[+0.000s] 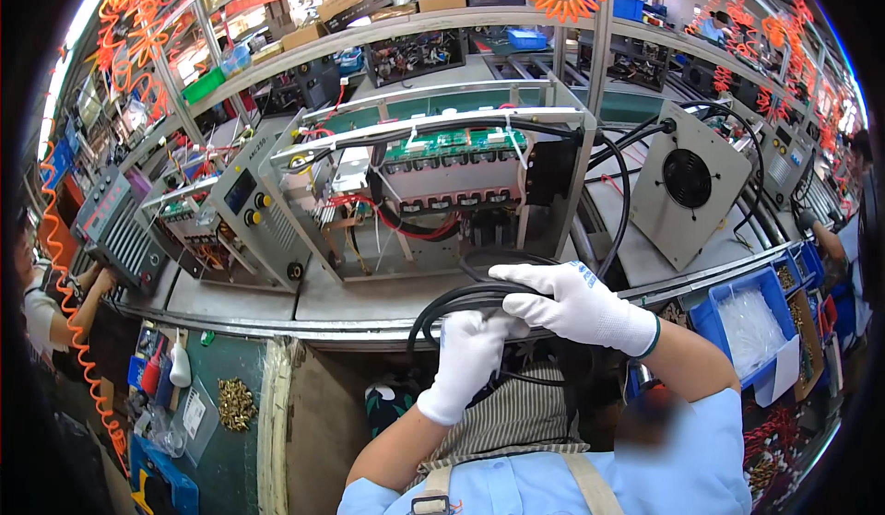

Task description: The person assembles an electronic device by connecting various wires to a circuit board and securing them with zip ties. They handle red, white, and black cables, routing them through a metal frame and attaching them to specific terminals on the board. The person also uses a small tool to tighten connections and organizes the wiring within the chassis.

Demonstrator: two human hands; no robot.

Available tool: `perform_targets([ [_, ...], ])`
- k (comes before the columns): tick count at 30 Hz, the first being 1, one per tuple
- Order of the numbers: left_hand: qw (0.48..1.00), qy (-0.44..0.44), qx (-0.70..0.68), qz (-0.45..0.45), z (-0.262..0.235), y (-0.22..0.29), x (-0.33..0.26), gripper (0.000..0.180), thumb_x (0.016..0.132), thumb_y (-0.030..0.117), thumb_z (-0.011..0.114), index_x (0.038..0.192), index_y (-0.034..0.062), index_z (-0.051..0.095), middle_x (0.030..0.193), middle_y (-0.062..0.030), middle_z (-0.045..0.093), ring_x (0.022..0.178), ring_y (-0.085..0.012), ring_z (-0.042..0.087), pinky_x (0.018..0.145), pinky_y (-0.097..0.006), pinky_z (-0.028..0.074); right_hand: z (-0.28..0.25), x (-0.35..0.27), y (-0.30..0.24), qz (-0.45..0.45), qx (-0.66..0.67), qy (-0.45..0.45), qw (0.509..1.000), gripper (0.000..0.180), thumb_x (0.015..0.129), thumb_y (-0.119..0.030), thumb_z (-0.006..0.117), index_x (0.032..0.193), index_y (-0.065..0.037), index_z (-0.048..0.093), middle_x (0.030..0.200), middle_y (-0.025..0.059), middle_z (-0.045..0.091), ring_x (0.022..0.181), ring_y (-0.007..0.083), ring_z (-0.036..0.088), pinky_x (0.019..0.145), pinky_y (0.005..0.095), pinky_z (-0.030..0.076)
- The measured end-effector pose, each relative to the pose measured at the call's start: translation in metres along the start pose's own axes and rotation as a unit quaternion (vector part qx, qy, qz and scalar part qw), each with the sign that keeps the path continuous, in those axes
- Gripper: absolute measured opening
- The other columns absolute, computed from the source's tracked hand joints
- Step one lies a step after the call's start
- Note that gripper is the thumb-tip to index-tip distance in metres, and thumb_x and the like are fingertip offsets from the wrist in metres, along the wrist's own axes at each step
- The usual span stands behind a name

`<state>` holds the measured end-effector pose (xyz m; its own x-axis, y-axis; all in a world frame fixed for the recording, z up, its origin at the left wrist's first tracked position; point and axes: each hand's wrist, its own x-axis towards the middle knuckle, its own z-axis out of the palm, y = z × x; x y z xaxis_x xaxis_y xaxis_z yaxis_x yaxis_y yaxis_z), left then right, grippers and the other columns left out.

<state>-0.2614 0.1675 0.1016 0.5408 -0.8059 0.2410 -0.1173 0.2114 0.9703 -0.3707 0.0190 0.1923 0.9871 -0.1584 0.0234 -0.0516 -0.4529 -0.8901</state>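
A looped bundle of black cable [427,319] is held before my body at the bench edge. My left hand [468,360], in a white glove, is closed on the lower side of the loops. My right hand [583,307], gloved too, grips the same coil from the right, thumb and fingers around it. Just beyond stands an open-framed machine [452,178] with a green circuit board [458,144] and a row of black parts inside. Thick black cable runs along its top and out at the right. Some cable strands are hidden behind my fingers.
A grey panel with a fan [687,178] leans at the right, near a blue bin [745,326] of clear plastic bags. More machines [244,206] line the bench leftward. Brass fittings [237,404] lie on a green mat. A co-worker's hands [100,283] touch a machine at far left.
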Motion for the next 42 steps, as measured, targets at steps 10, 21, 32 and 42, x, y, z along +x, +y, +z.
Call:
perform_targets([
  [10, 0.983, 0.077, -0.160, -0.047, -0.005, 0.057, -0.015, 0.021, 0.091, 0.006, 0.065, 0.109, -0.0025, 0.061, 0.080, -0.0099, 0.071, 0.048, 0.0000, 0.047, 0.041, -0.016, 0.033, -0.016, -0.003, -0.004, -0.144, -0.128, -0.007, 0.981, 0.051, 0.087, -0.027, 0.072, 0.128, 0.000, 0.058, 0.117, 0.0191, 0.066, 0.111, 0.0289, 0.064, 0.094, 0.0343, 0.050],
  [21, 0.987, 0.019, -0.097, -0.125, -0.022, 0.070, -0.001, 0.025, 0.091, 0.024, 0.066, 0.083, -0.0006, 0.068, 0.062, -0.0068, 0.063, 0.046, -0.0030, 0.049, 0.040, -0.016, 0.030, -0.006, 0.000, 0.003, -0.148, -0.130, 0.032, 0.980, 0.047, 0.091, -0.022, 0.067, 0.130, 0.001, 0.055, 0.117, 0.0213, 0.064, 0.111, 0.0308, 0.063, 0.094, 0.0351, 0.049],
  [32, 0.982, -0.040, -0.006, -0.184, -0.020, 0.079, 0.009, 0.023, 0.089, 0.023, 0.067, 0.078, 0.0024, 0.068, 0.058, -0.0022, 0.060, 0.042, -0.0006, 0.042, 0.038, -0.016, 0.026, -0.008, -0.004, 0.003, -0.095, -0.103, 0.022, 0.990, 0.050, 0.087, -0.017, 0.071, 0.130, 0.003, 0.055, 0.121, 0.0186, 0.064, 0.113, 0.0263, 0.062, 0.097, 0.0339, 0.046],
  [42, 0.965, 0.111, 0.237, -0.020, 0.002, 0.059, 0.006, 0.022, 0.085, 0.019, 0.074, 0.079, -0.0001, 0.065, 0.060, -0.0012, 0.057, 0.051, -0.0068, 0.048, 0.050, -0.024, 0.040, 0.008, -0.004, 0.018, -0.173, -0.262, 0.042, 0.949, 0.040, 0.090, -0.019, 0.061, 0.126, -0.002, 0.055, 0.104, 0.0146, 0.063, 0.099, 0.0311, 0.064, 0.081, 0.0395, 0.052],
])
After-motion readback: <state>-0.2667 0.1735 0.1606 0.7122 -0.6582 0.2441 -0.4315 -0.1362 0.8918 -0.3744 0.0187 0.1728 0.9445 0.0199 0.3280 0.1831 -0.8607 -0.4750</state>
